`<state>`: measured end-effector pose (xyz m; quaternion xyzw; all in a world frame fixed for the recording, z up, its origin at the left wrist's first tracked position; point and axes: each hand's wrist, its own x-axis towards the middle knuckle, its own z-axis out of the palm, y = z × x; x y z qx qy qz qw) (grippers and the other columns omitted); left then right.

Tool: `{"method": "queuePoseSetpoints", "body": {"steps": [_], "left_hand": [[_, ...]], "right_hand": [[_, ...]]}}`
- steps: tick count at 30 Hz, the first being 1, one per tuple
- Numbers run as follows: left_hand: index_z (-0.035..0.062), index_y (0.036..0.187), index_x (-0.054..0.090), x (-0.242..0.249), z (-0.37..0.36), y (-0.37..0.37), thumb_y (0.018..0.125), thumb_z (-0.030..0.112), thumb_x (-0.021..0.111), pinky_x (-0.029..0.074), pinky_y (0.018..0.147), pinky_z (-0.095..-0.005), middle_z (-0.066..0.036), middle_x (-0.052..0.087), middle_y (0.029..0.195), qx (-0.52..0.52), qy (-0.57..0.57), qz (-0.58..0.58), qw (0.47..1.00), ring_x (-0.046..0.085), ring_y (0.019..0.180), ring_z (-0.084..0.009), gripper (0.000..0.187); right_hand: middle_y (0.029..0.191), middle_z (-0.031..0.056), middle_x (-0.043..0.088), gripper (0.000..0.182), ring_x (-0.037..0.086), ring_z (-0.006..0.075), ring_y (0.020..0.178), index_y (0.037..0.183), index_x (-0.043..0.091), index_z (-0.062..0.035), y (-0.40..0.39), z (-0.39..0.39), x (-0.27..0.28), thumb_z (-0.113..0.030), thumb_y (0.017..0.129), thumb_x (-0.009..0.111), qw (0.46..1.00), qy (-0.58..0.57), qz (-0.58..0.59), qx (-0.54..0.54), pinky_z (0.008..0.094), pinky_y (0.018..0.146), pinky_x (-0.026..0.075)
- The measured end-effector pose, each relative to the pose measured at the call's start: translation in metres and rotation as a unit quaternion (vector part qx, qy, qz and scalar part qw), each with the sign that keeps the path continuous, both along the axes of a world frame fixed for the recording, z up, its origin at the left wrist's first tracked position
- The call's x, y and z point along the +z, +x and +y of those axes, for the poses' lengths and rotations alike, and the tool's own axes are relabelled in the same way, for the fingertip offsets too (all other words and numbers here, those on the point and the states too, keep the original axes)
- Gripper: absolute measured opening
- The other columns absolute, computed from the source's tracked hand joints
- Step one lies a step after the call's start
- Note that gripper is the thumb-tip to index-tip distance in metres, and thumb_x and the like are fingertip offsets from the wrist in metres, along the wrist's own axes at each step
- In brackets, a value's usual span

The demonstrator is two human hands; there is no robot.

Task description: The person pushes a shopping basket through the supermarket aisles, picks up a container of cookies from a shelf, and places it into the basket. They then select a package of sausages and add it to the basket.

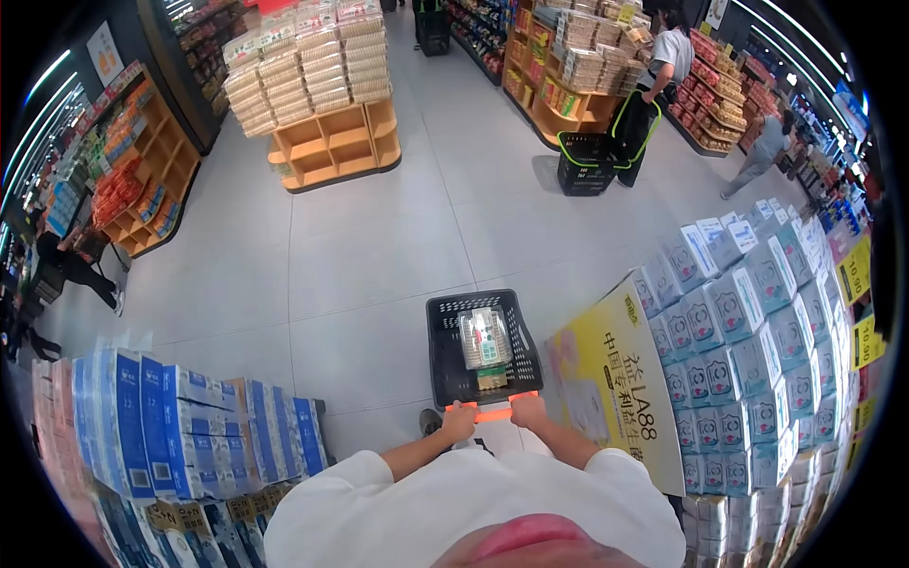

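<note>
Both hands gripped the orange handle (492, 410) of a black shopping basket cart (481, 346): left hand (460, 422) clenched round the handle's left end, right hand (526, 409) clenched round its right end, knuckles up. Bare forearms ran back to white sleeves at the bottom of the view.

The cart stood on the pale tiled floor (369, 256) directly ahead of the person, in the aisle mouth. Its long axis ran away from the body, the far end pointing up the open floor and slightly left; the handle lay crosswise at the near end. Inside: a clear-wrapped pack (485, 337) lying lengthwise along the cart, and a small green-labelled item (490, 379) just behind it, near the handle.

To the right, just beside the cart, a yellow poster board (611, 379) leaned against a tall stack of blue-and-white boxed goods (748, 331). To the left, a lower stack of blue-and-white packs (189, 426).

Farther off: an orange wooden display shelf (333, 142) loaded with cartons, mid-floor. Beyond it to the right, a person in a grey top (670, 57) stood at another shelf with a black, green-trimmed basket trolley (587, 161) beside them.
</note>
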<state>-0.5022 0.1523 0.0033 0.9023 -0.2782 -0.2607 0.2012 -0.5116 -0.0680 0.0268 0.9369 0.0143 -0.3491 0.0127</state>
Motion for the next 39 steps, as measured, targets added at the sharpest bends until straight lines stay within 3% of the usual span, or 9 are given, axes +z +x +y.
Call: {"method": "queuePoseSetpoints", "body": {"steps": [5, 9, 14, 21, 24, 27, 33, 36, 39], "left_hand": [[0.0131, 0.099, 0.066, -0.023, 0.027, 0.048, 0.075, 0.008, 0.06, 0.047, 0.082, -0.0495, -0.008, 0.064, 0.099, -0.002, -0.056, 0.005, 0.998, 0.05, 0.105, -0.035, 0.025], [0.0116, 0.1, 0.066, -0.013, 0.048, 0.089, 0.076, 0.01, 0.061, 0.047, 0.081, -0.0523, -0.01, 0.065, 0.1, -0.009, -0.051, -0.011, 0.999, 0.049, 0.109, -0.0368, 0.025], [0.0117, 0.105, 0.066, -0.018, 0.047, 0.157, 0.075, 0.019, 0.066, 0.048, 0.081, -0.0538, -0.013, 0.067, 0.097, -0.037, -0.066, -0.026, 0.997, 0.049, 0.11, -0.0369, 0.031], [0.013, 0.107, 0.066, 0.007, 0.003, 0.251, 0.073, 0.03, 0.068, 0.05, 0.079, -0.0523, -0.012, 0.067, 0.097, -0.127, 0.06, -0.007, 0.99, 0.05, 0.111, -0.0357, 0.037], [0.0114, 0.109, 0.064, 0.018, -0.025, 0.294, 0.073, 0.034, 0.069, 0.048, 0.083, -0.0545, -0.012, 0.066, 0.106, -0.139, 0.083, 0.012, 0.987, 0.049, 0.111, -0.035, 0.042], [0.0134, 0.114, 0.062, 0.036, -0.056, 0.325, 0.071, 0.03, 0.071, 0.047, 0.088, -0.05, -0.011, 0.063, 0.111, -0.157, 0.103, -0.052, 0.981, 0.051, 0.111, -0.0325, 0.047], [0.0141, 0.108, 0.062, 0.013, -0.122, 0.367, 0.071, 0.021, 0.068, 0.043, 0.082, -0.0521, -0.007, 0.058, 0.104, -0.18, 0.01, -0.228, 0.957, 0.052, 0.106, -0.0301, 0.038], [0.0135, 0.104, 0.063, 0.008, -0.149, 0.403, 0.069, 0.019, 0.068, 0.042, 0.078, -0.0521, -0.006, 0.057, 0.106, -0.185, 0.04, -0.21, 0.959, 0.051, 0.103, -0.0294, 0.036], [0.0118, 0.099, 0.063, 0.007, -0.17, 0.438, 0.073, 0.019, 0.068, 0.038, 0.085, -0.0576, -0.006, 0.056, 0.107, -0.189, 0.023, -0.19, 0.963, 0.05, 0.106, -0.0292, 0.028]], "right_hand": [[0.094, 0.0084, 0.07, 0.025, 0.068, 0.026, 0.09, 0.095, 0.071, -0.0129, 0.031, 0.028, 0.012, -0.026, 0.078, 0.058, 0.999, 0.034, 0.013, -0.011, 0.042, 0.074, 0.055], [0.077, 0.0107, 0.069, 0.024, 0.068, 0.0297, 0.077, 0.085, 0.07, -0.0113, 0.056, 0.047, 0.01, -0.031, 0.075, 0.06, 0.997, 0.076, -0.016, -0.027, 0.0444, 0.068, 0.054], [0.075, 0.0108, 0.068, 0.024, 0.068, 0.0307, 0.072, 0.081, 0.07, -0.0122, 0.089, 0.053, -0.007, -0.034, 0.076, 0.06, 0.988, 0.108, -0.086, -0.067, 0.0449, 0.066, 0.054], [0.076, 0.0114, 0.069, 0.026, 0.068, 0.0308, 0.074, 0.085, 0.071, -0.0114, 0.159, 0.032, -0.003, -0.034, 0.077, 0.06, 0.981, 0.118, -0.106, -0.11, 0.0456, 0.066, 0.054], [0.078, 0.0122, 0.069, 0.025, 0.069, 0.0311, 0.074, 0.085, 0.072, -0.0113, 0.192, 0.016, 0.006, -0.032, 0.076, 0.06, 0.975, 0.126, -0.113, -0.146, 0.0458, 0.066, 0.055], [0.078, 0.0135, 0.07, 0.024, 0.069, 0.0312, 0.073, 0.084, 0.073, -0.0109, 0.234, -0.01, 0.015, -0.029, 0.075, 0.06, 0.964, 0.131, -0.146, -0.176, 0.0453, 0.065, 0.055], [0.076, 0.0141, 0.069, 0.021, 0.069, 0.03, 0.071, 0.08, 0.073, -0.0083, 0.292, -0.043, 0.006, -0.025, 0.072, 0.062, 0.943, 0.153, -0.193, -0.223, 0.0429, 0.065, 0.055], [0.076, 0.0139, 0.07, 0.021, 0.069, 0.0297, 0.071, 0.079, 0.073, -0.0082, 0.321, -0.062, 0.011, -0.024, 0.072, 0.062, 0.938, 0.147, -0.206, -0.237, 0.0422, 0.065, 0.055], [0.076, 0.014, 0.07, 0.021, 0.069, 0.0298, 0.07, 0.078, 0.072, -0.008, 0.351, -0.082, 0.011, -0.025, 0.073, 0.061, 0.926, 0.149, -0.233, -0.256, 0.0422, 0.065, 0.055]]}}
